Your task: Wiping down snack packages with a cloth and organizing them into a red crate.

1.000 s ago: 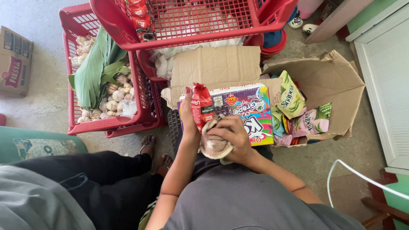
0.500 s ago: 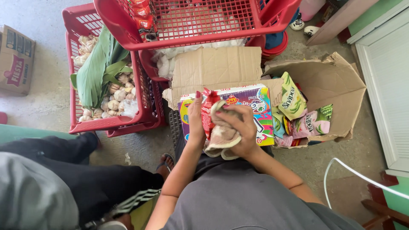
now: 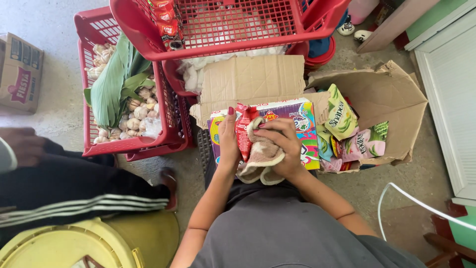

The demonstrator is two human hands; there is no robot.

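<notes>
My left hand (image 3: 228, 141) grips a small red packet (image 3: 243, 131) upright by its left edge. My right hand (image 3: 280, 146) presses a beige-and-brown cloth (image 3: 260, 159) against the packet's right side. Both hands hover over a colourful printed box (image 3: 297, 124) that rests on my lap, in front of an open cardboard carton (image 3: 391, 99).
The carton holds several snack bags (image 3: 342, 116). A red basket (image 3: 134, 144) at left holds garlic bulbs and green leaves; a second red basket (image 3: 223, 25) sits above. Another person's dark trouser leg (image 3: 74, 188) and a yellow bucket lid (image 3: 64, 245) are at lower left. A small cardboard box (image 3: 20, 72) stands far left.
The cloth has slid up along the red packet under my right hand. The other person's leg has shifted left, and the yellow lid has come into view.
</notes>
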